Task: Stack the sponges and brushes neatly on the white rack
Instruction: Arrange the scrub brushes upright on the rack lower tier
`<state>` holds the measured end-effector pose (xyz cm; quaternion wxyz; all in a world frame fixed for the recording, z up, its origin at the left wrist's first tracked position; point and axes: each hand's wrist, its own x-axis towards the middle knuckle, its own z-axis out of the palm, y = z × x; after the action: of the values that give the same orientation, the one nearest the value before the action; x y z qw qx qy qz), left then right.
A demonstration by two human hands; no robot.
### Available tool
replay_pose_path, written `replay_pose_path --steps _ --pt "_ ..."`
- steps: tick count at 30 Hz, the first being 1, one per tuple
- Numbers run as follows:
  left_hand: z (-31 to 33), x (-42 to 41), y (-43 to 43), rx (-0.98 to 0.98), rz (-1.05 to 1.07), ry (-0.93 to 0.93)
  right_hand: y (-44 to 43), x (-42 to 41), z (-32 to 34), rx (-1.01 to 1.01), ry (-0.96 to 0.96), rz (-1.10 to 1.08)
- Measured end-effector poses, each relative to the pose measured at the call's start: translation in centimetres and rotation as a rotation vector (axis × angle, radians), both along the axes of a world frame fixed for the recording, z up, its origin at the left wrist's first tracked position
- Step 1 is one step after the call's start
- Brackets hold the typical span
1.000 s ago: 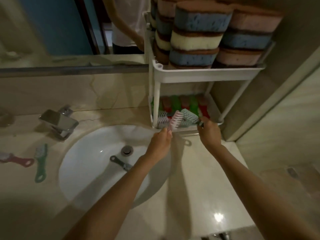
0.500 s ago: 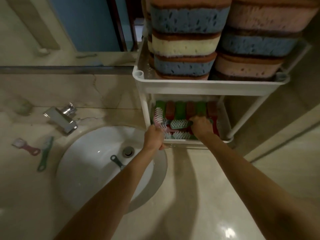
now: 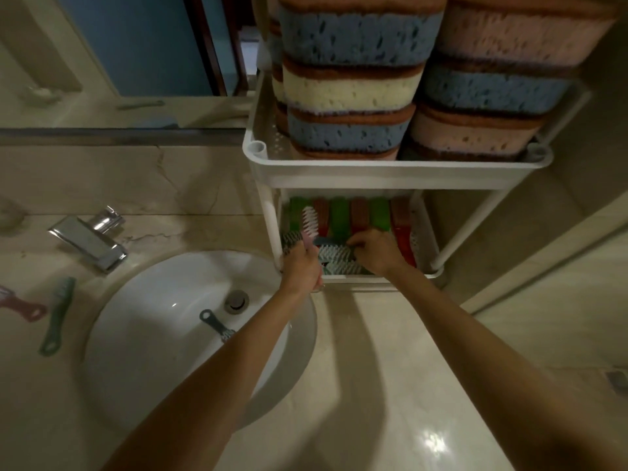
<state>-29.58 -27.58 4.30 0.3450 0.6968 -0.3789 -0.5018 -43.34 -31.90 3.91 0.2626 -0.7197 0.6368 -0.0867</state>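
Grips a pink brush [image 3: 309, 222] upright in the left hand [image 3: 301, 266] at the white rack's [image 3: 373, 174] lower shelf. Pinches a dark-handled brush [image 3: 334, 255] lying there with the right hand [image 3: 373, 250]. Shows sponges [image 3: 353, 86] stacked on the top shelf.

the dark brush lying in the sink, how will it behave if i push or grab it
The dark brush looks thin and plastic, so probably light and stiff. It lies on the glossy sloping wall of the sink, so a push would likely slide it toward the drain. Its flat handle seems unlikely to roll.
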Motion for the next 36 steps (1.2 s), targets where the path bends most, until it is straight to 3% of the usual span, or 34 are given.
replay_pose_path --steps 5,10,12,14,17,20,28,36 --pt "-0.5 -1.2 -0.2 -0.125 -0.275 -0.293 1.1 1.7 2.1 0.196 -0.535 -0.238" --pt "0.4 -1.8 0.2 -0.202 -0.553 -0.422 0.5 1.7 3.1 0.283 -0.733 -0.468" --pt "0.7 -1.7 0.4 -0.222 -0.588 -0.429 -0.3 1.2 3.2 0.237 -0.668 -0.505" --pt "0.6 -1.0 0.4 -0.232 -0.47 -0.442 -1.2 0.6 3.2 0.108 -0.544 -0.43" --pt "-0.1 0.4 0.0 -0.247 -0.313 -0.544 -2.5 -0.6 2.9 -0.031 -0.069 -0.118" --pt "-0.4 0.9 -0.2 -0.225 -0.326 -0.676 -3.3 -1.0 1.7 0.039 0.188 0.076" --pt "-1.7 1.0 -0.3 -0.083 -0.41 -0.655 -3.4 0.7 -0.9 -0.037 0.351 0.293" --pt "-2.1 1.0 -0.3 -0.089 -0.39 -0.656 -2.3 0.6 -0.8 -0.09 0.229 0.353"
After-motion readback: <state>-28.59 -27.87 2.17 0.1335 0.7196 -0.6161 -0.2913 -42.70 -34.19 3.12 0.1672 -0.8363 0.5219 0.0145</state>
